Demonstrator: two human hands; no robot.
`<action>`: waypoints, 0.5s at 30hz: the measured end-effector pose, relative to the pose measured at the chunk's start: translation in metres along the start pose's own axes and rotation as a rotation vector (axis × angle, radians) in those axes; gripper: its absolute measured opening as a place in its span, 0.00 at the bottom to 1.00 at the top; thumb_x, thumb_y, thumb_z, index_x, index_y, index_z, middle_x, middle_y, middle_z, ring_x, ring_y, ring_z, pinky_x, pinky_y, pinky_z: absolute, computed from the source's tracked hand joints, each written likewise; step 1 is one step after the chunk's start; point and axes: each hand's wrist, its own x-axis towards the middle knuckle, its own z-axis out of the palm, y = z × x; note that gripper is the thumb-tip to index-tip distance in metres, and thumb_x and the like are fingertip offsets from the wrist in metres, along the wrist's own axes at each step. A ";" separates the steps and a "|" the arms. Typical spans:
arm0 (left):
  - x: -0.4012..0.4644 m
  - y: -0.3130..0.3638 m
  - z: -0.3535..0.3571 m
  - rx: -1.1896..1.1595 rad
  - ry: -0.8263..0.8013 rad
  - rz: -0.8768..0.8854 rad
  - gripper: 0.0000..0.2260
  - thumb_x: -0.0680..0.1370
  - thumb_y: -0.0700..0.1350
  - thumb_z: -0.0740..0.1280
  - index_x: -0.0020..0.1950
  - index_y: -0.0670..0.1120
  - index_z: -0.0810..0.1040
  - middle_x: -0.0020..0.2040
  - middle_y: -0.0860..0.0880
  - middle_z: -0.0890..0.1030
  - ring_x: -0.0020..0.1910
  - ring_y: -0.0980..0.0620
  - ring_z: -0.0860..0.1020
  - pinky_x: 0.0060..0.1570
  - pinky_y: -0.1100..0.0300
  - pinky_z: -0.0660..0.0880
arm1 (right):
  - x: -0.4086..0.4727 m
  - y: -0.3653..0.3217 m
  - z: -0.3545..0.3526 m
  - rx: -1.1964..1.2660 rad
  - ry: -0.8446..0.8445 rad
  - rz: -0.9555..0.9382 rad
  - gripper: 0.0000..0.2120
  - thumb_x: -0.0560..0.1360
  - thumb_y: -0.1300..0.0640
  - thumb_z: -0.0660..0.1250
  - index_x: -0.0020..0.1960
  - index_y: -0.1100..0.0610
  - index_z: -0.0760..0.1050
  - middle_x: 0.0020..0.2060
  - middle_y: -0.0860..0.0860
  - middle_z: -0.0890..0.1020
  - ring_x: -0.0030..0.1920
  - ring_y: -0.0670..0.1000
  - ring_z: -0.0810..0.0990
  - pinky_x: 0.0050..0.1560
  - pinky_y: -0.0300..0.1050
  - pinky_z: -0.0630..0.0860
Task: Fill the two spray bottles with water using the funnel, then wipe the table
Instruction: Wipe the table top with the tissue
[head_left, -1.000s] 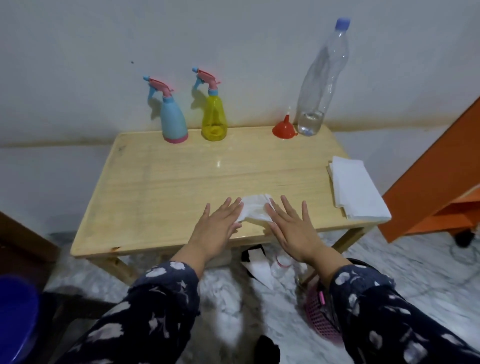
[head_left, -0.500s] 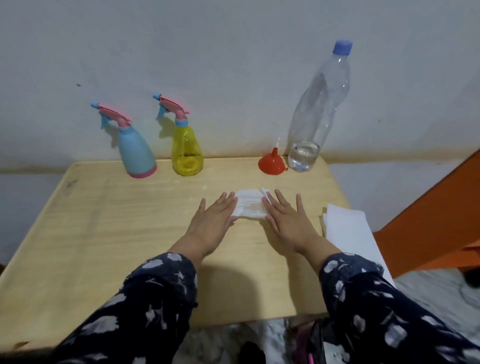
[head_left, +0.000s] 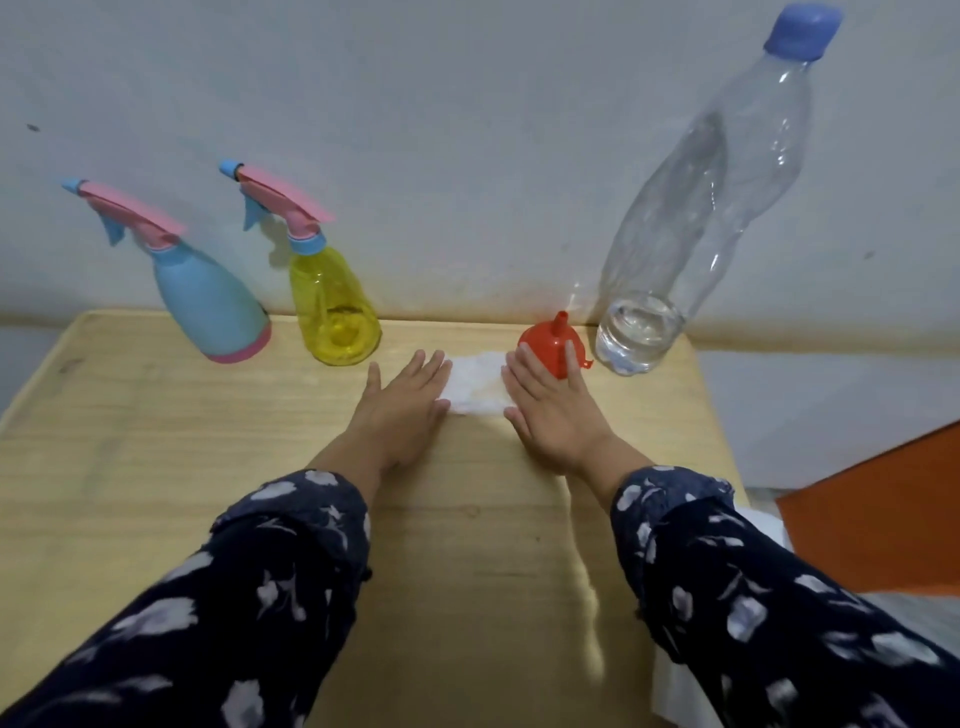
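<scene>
White tissue (head_left: 477, 384), crumpled and damp-looking, lies flat on the pale wooden worktop (head_left: 156, 467) toward its far edge, pressed between two flat hands. The left hand (head_left: 405, 400) rests palm down on the tissue's left edge, its grip spread with fingers straight, pinching nothing; the right hand (head_left: 550, 410) lies the same way on the right edge, fingers splayed, its fingertips reaching in front of the red funnel (head_left: 553, 338). The funnel stands upside down, spout up, just right of the tissue and close beside a tall clear plastic bottle (head_left: 691, 218) with a blue cap, which holds only a shallow pool of water at its base. To the left, along the far edge, stand the yellow spray bottle (head_left: 332, 306) and, further left, the blue spray bottle (head_left: 208, 301), both with pink trigger heads pointing left. Both arms wear dark sleeves (head_left: 280, 582) with a pale floral print. The worktop shows light grain and meets a plain whitish wall (head_left: 467, 130) with brownish staining along the join. An orange panel (head_left: 878, 519) shows at the right, and white paper (head_left: 670, 686) at the near right edge. No label or writing is readable on any bottle.
</scene>
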 end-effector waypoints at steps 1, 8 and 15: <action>0.002 0.001 0.001 -0.001 0.023 0.014 0.24 0.84 0.50 0.46 0.80 0.49 0.44 0.80 0.54 0.42 0.78 0.55 0.41 0.75 0.39 0.43 | 0.002 0.002 0.000 -0.007 -0.004 -0.015 0.34 0.77 0.44 0.33 0.77 0.58 0.53 0.77 0.53 0.54 0.78 0.52 0.46 0.69 0.61 0.27; 0.008 0.007 0.007 -0.007 0.044 0.111 0.26 0.83 0.55 0.50 0.80 0.50 0.50 0.80 0.53 0.47 0.79 0.53 0.46 0.75 0.44 0.45 | 0.005 0.008 0.000 0.090 -0.001 -0.068 0.25 0.83 0.50 0.46 0.78 0.57 0.51 0.78 0.52 0.53 0.78 0.51 0.50 0.72 0.59 0.31; -0.005 0.011 0.013 -0.077 0.065 0.110 0.22 0.85 0.48 0.49 0.79 0.51 0.54 0.80 0.56 0.51 0.79 0.54 0.48 0.76 0.49 0.46 | -0.006 0.002 0.002 0.172 -0.002 -0.050 0.23 0.83 0.53 0.47 0.77 0.54 0.54 0.77 0.48 0.55 0.77 0.50 0.54 0.74 0.60 0.36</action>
